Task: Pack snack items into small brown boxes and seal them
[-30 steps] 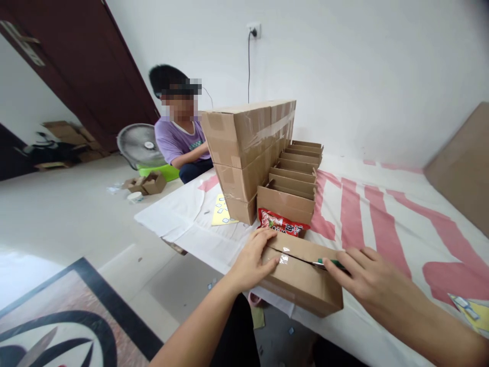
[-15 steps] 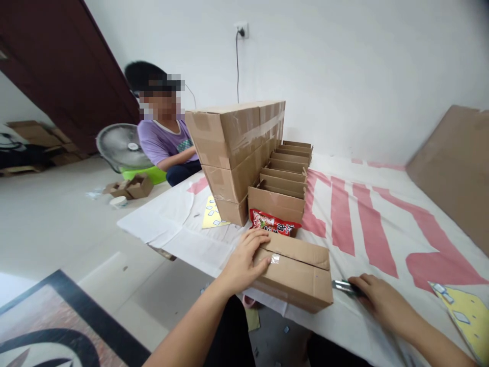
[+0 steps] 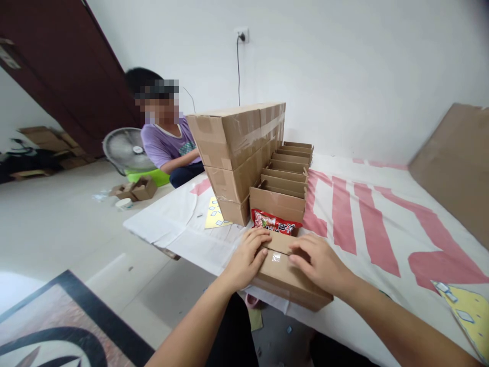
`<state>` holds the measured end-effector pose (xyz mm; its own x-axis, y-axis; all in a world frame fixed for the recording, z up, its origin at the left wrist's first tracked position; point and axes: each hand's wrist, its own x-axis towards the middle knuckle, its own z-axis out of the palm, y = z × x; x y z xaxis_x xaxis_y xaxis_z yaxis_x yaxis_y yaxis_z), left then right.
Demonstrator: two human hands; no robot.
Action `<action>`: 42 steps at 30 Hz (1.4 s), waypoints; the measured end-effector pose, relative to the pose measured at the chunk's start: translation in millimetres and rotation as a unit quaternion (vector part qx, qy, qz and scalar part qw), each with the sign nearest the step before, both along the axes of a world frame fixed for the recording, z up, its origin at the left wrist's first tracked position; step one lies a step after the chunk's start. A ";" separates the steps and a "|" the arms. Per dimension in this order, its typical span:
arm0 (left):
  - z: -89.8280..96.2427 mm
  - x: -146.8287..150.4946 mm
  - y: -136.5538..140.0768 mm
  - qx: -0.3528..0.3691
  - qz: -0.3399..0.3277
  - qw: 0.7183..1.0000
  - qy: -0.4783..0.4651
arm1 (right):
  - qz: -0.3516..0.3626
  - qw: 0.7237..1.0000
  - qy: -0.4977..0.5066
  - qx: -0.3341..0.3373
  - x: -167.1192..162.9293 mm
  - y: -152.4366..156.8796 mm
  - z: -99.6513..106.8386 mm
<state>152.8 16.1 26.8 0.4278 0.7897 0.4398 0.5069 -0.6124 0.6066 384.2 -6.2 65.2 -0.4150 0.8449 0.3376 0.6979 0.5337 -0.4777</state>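
Observation:
A closed cardboard box [image 3: 290, 278] lies at the near edge of the cloth-covered table, with a short piece of clear tape across its top seam. My left hand [image 3: 247, 257] is closed over its left end, fingers on the top and thumb near the seam. My right hand [image 3: 319, 262] reaches over the box from the right, its thumb and fingers apart and touching the top near the seam. Behind the box lies a red printed food packet [image 3: 274, 222], partly hidden. Only a small dark green bit of the knife shows beyond my right forearm.
Taped cardboard boxes [image 3: 244, 137] are stacked behind, beside a row of open cartons [image 3: 278, 200]. A person in a purple shirt [image 3: 166, 145] crouches at the left near a fan [image 3: 126, 150]. Yellow patterned sheets [image 3: 464, 311] and a large cardboard panel [image 3: 454, 163] are at the right.
My right hand has let go of the utility knife on the table and moved left onto the box top. My left hand stays on the box.

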 end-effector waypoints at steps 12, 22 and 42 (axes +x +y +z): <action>0.4 -0.6 0.0 0.015 0.000 1.000 0.009 | 0.022 0.993 0.115 0.020 24.2 -39.0 5.2; -12.3 0.9 10.8 0.053 0.008 0.998 -0.012 | -0.268 0.942 -0.004 -0.203 170.8 -139.3 -60.9; -140.3 -50.2 -38.7 -0.010 0.330 0.911 -0.247 | -0.226 0.968 -0.108 -0.014 162.4 -162.8 -131.0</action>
<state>102.6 -22.6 -113.4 -0.3902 0.8131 0.4321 0.4227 -0.2587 0.8685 546.6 -169.0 -65.7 -0.0590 0.9643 0.2581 0.9424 0.1391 -0.3042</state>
